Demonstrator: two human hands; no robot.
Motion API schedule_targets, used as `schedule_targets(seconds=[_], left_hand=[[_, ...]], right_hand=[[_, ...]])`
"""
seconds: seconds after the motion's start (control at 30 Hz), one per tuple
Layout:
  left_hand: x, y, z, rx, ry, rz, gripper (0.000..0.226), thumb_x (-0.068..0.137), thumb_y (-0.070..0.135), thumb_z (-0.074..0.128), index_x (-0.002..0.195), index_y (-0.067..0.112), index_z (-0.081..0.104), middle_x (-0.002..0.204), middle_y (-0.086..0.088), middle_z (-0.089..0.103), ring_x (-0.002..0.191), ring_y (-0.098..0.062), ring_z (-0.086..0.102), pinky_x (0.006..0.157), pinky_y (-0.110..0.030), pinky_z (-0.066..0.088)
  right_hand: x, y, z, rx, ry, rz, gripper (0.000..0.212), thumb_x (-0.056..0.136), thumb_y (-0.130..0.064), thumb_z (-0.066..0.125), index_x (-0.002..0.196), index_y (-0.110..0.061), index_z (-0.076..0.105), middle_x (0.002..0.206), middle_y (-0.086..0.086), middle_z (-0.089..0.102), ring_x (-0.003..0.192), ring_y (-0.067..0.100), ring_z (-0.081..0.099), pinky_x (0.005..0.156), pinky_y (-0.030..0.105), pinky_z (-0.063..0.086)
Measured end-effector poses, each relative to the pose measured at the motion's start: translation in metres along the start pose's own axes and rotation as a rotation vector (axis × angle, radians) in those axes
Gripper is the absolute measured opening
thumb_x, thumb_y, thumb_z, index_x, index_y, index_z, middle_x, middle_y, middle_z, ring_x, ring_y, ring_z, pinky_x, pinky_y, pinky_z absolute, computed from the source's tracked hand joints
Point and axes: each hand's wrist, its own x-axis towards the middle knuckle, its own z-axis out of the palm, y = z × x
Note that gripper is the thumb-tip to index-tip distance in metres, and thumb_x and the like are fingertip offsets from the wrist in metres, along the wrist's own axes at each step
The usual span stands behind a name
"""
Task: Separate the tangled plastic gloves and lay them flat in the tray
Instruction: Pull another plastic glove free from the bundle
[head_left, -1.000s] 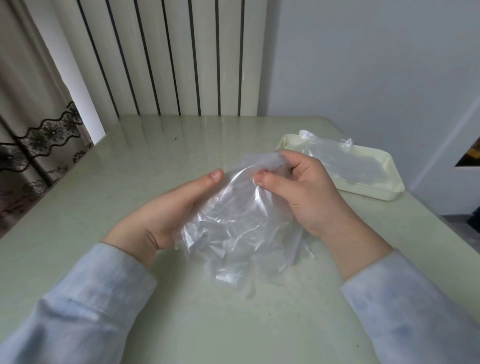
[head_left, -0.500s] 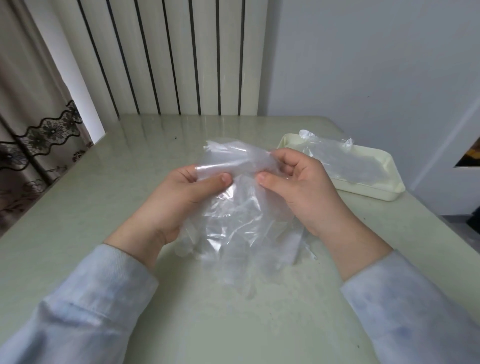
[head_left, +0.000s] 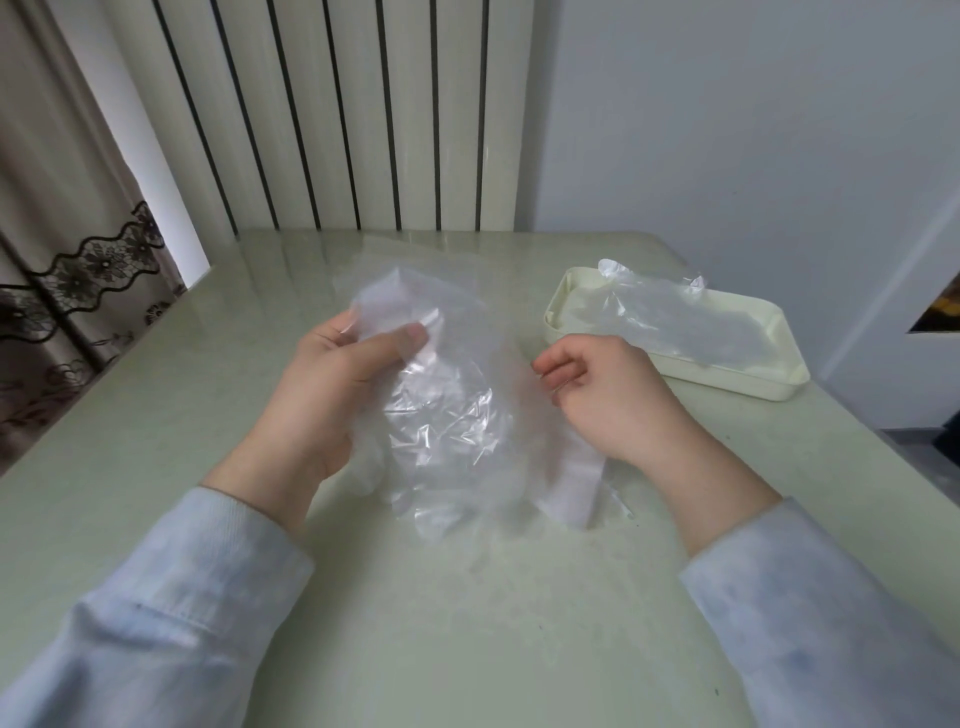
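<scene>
A crumpled bundle of clear plastic gloves (head_left: 447, 415) hangs between my hands above the pale green table (head_left: 467, 597). My left hand (head_left: 332, 395) pinches the bundle's upper left part between thumb and fingers. My right hand (head_left: 602, 395) has its fingers curled at the bundle's right edge, and a blurred strip of film (head_left: 571, 483) hangs under its wrist. The cream tray (head_left: 779, 384) stands at the right, past my right hand. A clear glove (head_left: 670, 317) lies spread inside it.
A white ribbed radiator (head_left: 337, 114) stands behind the table's far edge. A curtain with black lace trim (head_left: 78, 270) hangs at the left. A grey wall is close behind the tray.
My hands have moved apart: the left one up and to the left with the film, the right one to the right toward the tray. The bundle is stretched wider.
</scene>
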Motion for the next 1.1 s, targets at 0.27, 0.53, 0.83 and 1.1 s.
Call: schedule_targets(seconds=[0.27,0.53,0.83,1.1], left_hand=[[0.002,-0.001,-0.001,0.067,0.107,-0.053,0.021,0.092,0.004,0.066,0.076,0.016,0.06,0.048,0.015,0.056,0.04,0.001,0.048,0.043,-0.011,0.037],[0.008,-0.002,-0.007,0.074,0.216,-0.073,0.041,0.09,0.015,0.073,0.064,0.023,0.042,0.046,0.012,0.04,0.039,-0.004,0.036,0.041,-0.018,0.029],[0.006,0.0,-0.001,0.078,0.261,-0.042,0.06,0.092,0.011,0.069,0.035,0.025,0.058,0.04,0.015,0.044,0.034,-0.001,0.041,0.037,-0.013,0.033],[0.003,-0.007,0.003,0.095,0.127,-0.104,0.014,0.091,0.014,0.07,0.086,0.023,0.079,0.06,0.01,0.065,0.047,-0.004,0.056,0.049,-0.018,0.046]], right_hand=[[-0.007,0.002,0.001,-0.3,-0.343,-0.062,0.011,0.078,-0.029,0.079,0.086,-0.035,0.075,0.095,-0.017,0.069,0.093,0.003,0.063,0.084,0.022,0.051],[-0.001,0.0,-0.003,-0.057,-0.019,-0.062,0.017,0.083,-0.03,0.074,0.069,-0.022,0.068,0.072,-0.013,0.068,0.07,0.008,0.061,0.066,0.024,0.048],[-0.01,-0.019,-0.024,1.14,-0.153,0.004,0.007,0.091,-0.02,0.064,0.089,-0.017,0.059,0.056,-0.005,0.053,0.033,0.006,0.039,0.039,0.018,0.029],[-0.02,-0.018,-0.022,0.903,-0.573,0.022,0.028,0.096,-0.022,0.066,0.124,-0.021,0.068,0.067,0.027,0.046,0.042,0.029,0.044,0.047,0.03,0.022]])
